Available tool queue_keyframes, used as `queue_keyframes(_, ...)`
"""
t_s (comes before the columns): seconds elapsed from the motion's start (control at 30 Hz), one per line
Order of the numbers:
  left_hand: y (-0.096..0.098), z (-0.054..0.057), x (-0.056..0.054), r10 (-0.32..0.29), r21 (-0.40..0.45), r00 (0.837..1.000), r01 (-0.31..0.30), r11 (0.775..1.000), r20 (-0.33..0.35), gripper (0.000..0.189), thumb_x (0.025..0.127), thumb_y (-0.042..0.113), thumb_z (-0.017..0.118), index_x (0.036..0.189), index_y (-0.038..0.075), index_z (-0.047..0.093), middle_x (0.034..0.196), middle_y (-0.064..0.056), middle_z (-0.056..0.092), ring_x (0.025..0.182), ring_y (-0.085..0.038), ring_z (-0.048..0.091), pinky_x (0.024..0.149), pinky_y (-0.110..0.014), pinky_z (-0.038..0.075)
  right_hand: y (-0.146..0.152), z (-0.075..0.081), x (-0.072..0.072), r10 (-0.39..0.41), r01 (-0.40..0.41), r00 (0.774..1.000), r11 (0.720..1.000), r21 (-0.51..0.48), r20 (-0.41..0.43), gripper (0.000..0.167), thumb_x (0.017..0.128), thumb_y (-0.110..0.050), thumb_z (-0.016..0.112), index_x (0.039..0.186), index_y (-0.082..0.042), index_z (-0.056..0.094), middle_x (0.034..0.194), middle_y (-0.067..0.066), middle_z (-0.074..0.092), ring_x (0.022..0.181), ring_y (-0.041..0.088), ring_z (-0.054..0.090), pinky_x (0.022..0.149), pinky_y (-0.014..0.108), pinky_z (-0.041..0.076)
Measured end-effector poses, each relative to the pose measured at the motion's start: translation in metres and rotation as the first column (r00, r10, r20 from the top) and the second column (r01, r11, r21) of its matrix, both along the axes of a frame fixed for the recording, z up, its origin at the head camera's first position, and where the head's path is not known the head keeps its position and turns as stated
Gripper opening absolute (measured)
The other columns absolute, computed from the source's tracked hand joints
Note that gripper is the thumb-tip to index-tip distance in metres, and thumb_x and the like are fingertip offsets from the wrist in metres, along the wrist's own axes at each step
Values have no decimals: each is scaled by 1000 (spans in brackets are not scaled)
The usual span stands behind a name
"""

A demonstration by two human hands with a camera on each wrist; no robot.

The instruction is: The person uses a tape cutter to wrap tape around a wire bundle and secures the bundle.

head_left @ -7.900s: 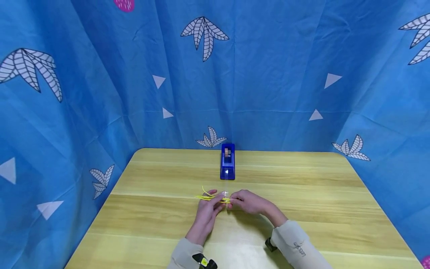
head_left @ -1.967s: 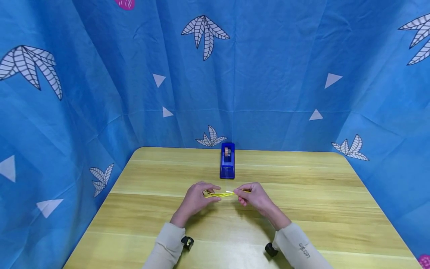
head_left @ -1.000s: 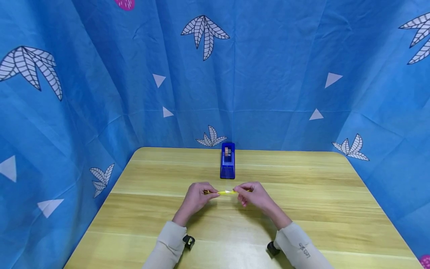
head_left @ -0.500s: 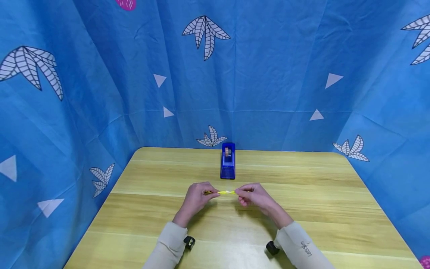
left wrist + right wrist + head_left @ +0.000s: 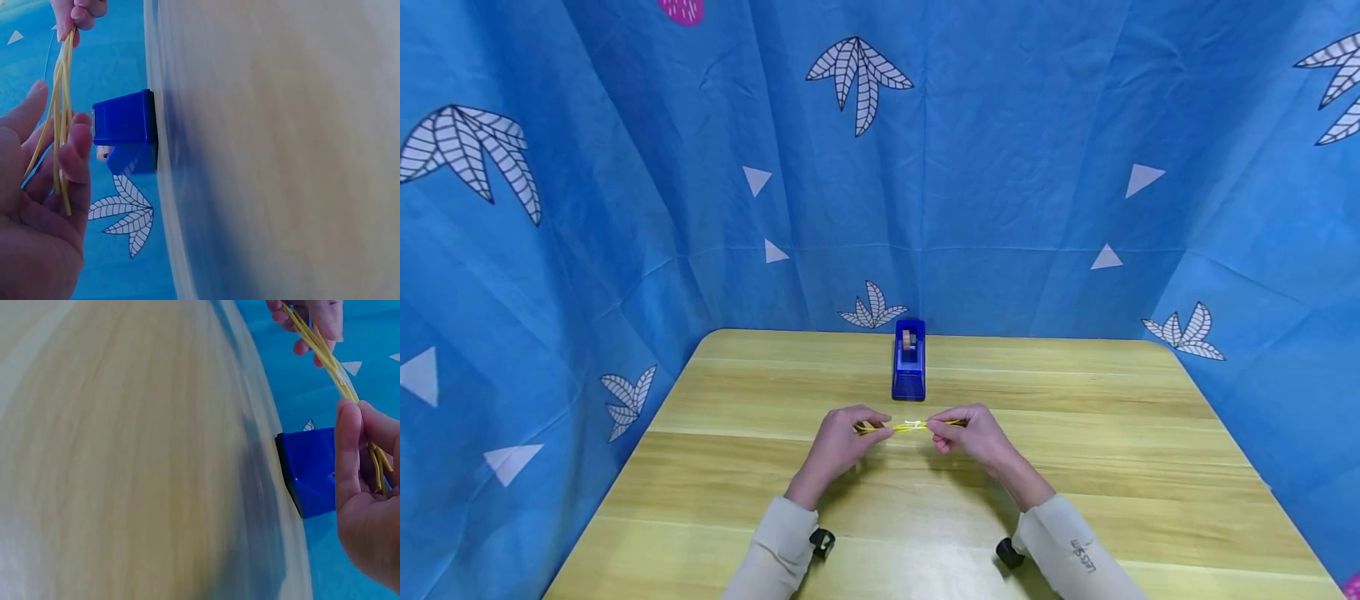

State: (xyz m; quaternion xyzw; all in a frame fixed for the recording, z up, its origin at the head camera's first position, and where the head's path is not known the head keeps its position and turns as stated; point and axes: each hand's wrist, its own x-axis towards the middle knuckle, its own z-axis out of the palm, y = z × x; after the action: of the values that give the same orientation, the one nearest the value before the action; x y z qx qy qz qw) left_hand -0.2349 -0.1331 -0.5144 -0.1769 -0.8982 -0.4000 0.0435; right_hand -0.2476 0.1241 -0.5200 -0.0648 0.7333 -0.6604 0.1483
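A bundle of thin yellow wires [image 5: 899, 428] stretches between both hands above the table, with a piece of clear tape [image 5: 343, 377] around its middle. My right hand [image 5: 976, 439] pinches the bundle just right of the tape, between thumb and fingers; short wire ends stick out past its grip in the right wrist view. Around the other end is my left hand [image 5: 837, 446], thumb and fingers spread apart. In the left wrist view the loose wire ends [image 5: 57, 125] fan out between that thumb and the fingers.
A blue tape dispenser [image 5: 908, 383] stands at the back of the wooden table [image 5: 1075, 433], straight ahead of the hands. Behind the table hangs a blue patterned curtain [image 5: 1015, 167]. Dark wrist cameras [image 5: 1010, 553] sit on both sleeves.
Earlier both hands worked at a tape strip by the dispenser, the left beneath the wires. Later the left pinched the bundle's left part; now its thumb and fingers have parted. The tape lies around the wires.
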Motion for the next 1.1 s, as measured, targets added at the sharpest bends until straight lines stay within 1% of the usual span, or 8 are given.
queue_keyframes(0.1,-2,-2,-2,-15,30,999,13,999,47,19,98,29,73,104,14,82,102,2,80,89,-12,71,79,-26,58,1,0,0,2,0,999,999,44,-42,24,97,-12,73,111,8,76,90,25,75,69,13,70,69,29,63)
queue_keyframes(0.3,-4,-5,-4,-34,117,992,20,993,124,17,98,24,72,97,10,82,94,0,78,79,-9,67,66,-24,57,1,1,0,14,-2,992,995,102,-122,22,97,-14,74,108,4,78,89,26,75,70,18,71,70,36,64)
queue_keyframes(0.43,-5,-6,-5,-32,170,980,-2,985,197,17,97,24,74,99,9,82,93,-2,78,76,-11,66,64,-24,56,1,1,1,21,-3,987,993,114,-159,20,97,-14,74,106,3,79,89,26,75,72,23,73,71,38,64)
queue_keyframes(0.63,-5,-6,-5,-52,177,961,4,984,270,18,99,24,72,99,8,81,87,-3,76,74,-13,62,64,-25,52,1,0,0,37,-8,975,992,130,-218,19,97,-13,74,105,3,79,91,29,73,74,29,74,70,41,64)
queue_keyframes(0.77,-4,-5,-4,-57,200,960,1,980,274,18,99,22,71,97,7,80,83,-3,74,73,-13,59,65,-24,51,2,-1,0,43,-16,972,993,119,-230,19,97,-12,74,106,3,79,91,30,73,74,29,73,69,41,64)
queue_keyframes(0.9,-3,-3,-4,-42,212,968,-13,977,249,18,99,21,72,95,6,80,81,-1,73,72,-12,59,63,-24,51,2,-2,-1,44,-18,974,993,116,-223,20,96,-12,74,108,4,78,91,29,73,72,23,73,69,40,64)
queue_keyframes(1.0,-3,-3,-4,-29,210,976,-17,977,214,17,99,21,72,96,7,81,82,0,74,74,-13,62,63,-24,51,3,-3,-3,41,-24,984,995,100,-175,27,97,-14,73,117,4,75,92,29,73,71,18,71,70,37,64)
queue_keyframes(1.1,-3,-2,-3,-18,204,984,-19,979,175,16,99,21,72,98,8,81,87,-1,76,78,-15,66,66,-24,53,6,-5,-4,35,-30,995,998,56,-89,39,99,-20,72,129,4,68,93,27,72,71,16,69,70,36,64)
